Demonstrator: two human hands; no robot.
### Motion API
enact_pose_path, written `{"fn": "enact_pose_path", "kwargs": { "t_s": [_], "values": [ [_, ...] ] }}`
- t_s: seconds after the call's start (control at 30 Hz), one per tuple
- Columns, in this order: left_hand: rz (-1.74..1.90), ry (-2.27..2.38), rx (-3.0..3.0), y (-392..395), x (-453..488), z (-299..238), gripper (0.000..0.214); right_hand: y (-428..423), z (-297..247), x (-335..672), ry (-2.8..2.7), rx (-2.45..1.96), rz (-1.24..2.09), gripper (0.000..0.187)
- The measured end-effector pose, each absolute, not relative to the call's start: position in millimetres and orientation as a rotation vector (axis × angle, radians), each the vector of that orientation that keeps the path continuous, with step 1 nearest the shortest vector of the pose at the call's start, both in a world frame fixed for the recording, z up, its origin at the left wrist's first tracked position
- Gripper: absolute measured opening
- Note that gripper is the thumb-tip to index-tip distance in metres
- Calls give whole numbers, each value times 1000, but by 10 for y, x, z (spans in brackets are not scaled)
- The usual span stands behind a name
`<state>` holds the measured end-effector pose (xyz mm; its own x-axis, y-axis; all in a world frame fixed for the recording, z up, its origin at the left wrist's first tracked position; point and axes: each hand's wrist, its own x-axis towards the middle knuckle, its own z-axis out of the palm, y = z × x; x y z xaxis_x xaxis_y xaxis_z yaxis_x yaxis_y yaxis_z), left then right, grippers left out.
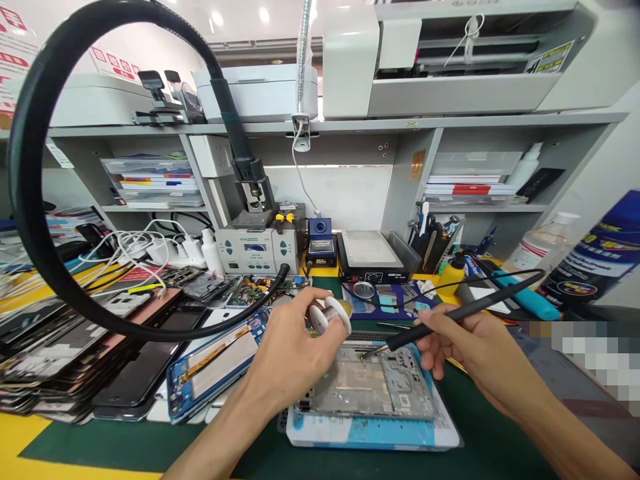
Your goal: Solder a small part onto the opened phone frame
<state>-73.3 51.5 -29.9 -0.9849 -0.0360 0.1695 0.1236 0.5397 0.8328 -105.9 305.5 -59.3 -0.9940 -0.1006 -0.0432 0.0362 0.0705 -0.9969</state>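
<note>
Left hand [295, 343]: fingers curled closed around a small white spool [319, 320] with smooth round rims
Right hand [470, 340]: thumb and fingers pinched on a slim, matte black soldering iron [440, 323]
Phone frame [345, 393]: thin grey metal rectangle, scuffed, under the iron's narrow tip; contact unclear
Base [373, 432]: flat, blue-and-white, beneath the frame, on a green mat [125, 448]
Hose [29, 167]: thick, black, rubbery loop
</note>
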Motion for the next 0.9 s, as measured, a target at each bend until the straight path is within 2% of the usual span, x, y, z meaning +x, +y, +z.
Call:
{"fn": "enact_pose_path", "kwargs": {
  "t_s": [0.27,0.9],
  "values": [
    [-1427,-2566,-122,449,-755,-325,24,3055,-562,-1047,2230,-181,-2062,40],
    [-1485,-2578,-257,299,-824,-415,31,3104,-594,-1046,2167,-225,-2112,35]
  ]
}}
